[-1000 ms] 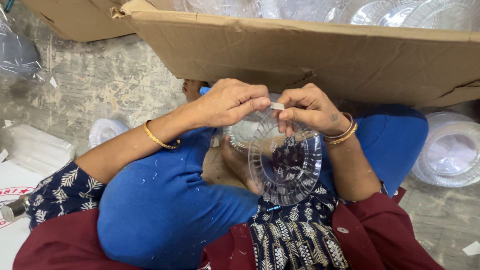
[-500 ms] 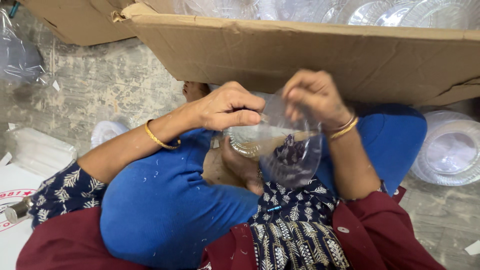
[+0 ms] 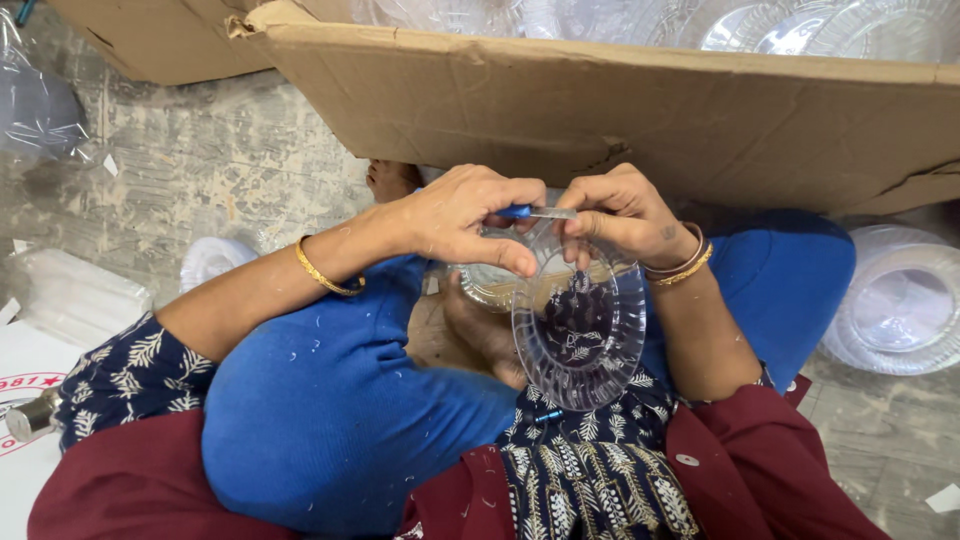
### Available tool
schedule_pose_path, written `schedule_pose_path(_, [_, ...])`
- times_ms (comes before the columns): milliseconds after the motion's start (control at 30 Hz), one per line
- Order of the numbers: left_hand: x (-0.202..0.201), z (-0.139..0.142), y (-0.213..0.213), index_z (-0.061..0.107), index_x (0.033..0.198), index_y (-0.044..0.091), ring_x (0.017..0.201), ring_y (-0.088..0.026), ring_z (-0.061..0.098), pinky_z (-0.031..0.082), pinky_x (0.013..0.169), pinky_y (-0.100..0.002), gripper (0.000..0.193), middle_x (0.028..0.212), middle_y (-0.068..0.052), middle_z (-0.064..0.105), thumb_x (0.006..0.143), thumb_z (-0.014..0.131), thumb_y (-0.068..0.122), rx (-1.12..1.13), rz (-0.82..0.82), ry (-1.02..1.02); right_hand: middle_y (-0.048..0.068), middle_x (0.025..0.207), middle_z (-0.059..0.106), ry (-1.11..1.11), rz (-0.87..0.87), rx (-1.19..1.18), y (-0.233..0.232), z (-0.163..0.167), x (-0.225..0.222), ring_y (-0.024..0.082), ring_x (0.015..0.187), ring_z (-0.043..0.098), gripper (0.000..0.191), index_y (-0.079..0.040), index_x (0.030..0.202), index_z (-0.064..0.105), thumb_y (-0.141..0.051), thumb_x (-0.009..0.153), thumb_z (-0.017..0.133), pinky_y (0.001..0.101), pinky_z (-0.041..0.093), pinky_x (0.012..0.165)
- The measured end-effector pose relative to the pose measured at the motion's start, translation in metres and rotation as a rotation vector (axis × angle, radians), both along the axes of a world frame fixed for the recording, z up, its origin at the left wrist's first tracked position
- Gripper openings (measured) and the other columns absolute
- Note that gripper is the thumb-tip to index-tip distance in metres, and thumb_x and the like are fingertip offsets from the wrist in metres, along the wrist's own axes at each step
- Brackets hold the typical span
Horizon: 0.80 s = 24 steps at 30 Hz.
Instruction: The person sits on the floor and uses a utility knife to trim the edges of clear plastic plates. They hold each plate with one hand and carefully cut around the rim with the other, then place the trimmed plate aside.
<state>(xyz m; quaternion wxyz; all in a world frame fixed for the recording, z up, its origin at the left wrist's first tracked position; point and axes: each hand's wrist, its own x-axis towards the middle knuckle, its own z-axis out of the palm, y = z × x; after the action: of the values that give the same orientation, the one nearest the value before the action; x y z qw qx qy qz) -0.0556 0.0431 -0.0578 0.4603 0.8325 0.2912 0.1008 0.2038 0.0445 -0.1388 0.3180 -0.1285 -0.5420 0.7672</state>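
Clear plastic plate (image 3: 580, 325) held upright over the lap, just below the cardboard box (image 3: 640, 110). Right hand (image 3: 625, 215) pinches its top rim; left hand (image 3: 470, 215) grips a small blue-handled blade (image 3: 535, 212), tip at that rim. Plate looks light, thin, springy, likely to crack if squeezed; best held by the ribbed edge. More clear plates (image 3: 900, 305) stacked on the floor right of the box, others inside it. The box flap overhangs the hands closely

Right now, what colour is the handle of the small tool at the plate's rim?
Blue handle with a silvery blade, seen in the head view.
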Motion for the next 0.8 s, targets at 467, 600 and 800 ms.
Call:
schedule_pose_path(467, [-0.01,-0.015,0.0,0.049,0.075,0.006,0.052,-0.029,0.046,0.036,0.053,-0.04,0.062,0.062,-0.011,0.044,0.097,0.074,0.059,0.103,0.028,0.011,0.011,0.075,0.072,-0.066,-0.097,-0.008,0.004,-0.002,0.005,0.014,0.061,0.07,0.011,0.006,0.097,0.068,-0.004,0.101,0.064,0.0243,0.057,0.054])
schedule_pose_path(600, [-0.009,-0.009,0.0,0.054,0.09,0.007,0.059,-0.027,0.055,0.039,0.053,-0.04,0.06,0.065,-0.008,0.052,0.085,0.075,0.063,0.097,0.054,-0.035,0.011,0.076,0.071,-0.064,-0.089,-0.063,0.007,-0.008,0.009,0.014,0.061,0.07,0.013,0.005,0.098,0.067,-0.006,0.102,0.063,0.0249,0.058,0.056])
schedule_pose_path(800, [-0.006,0.001,-0.001,0.056,0.092,0.008,0.06,-0.027,0.057,0.041,0.055,-0.039,0.067,0.068,-0.008,0.054,0.076,0.076,0.069,0.123,0.098,0.001,0.012,0.077,0.071,-0.049,-0.141,-0.078,0.005,-0.01,0.009,0.014,0.062,0.068,0.012,0.006,0.1,0.066,-0.005,0.102,0.062,0.0247,0.056,0.057])
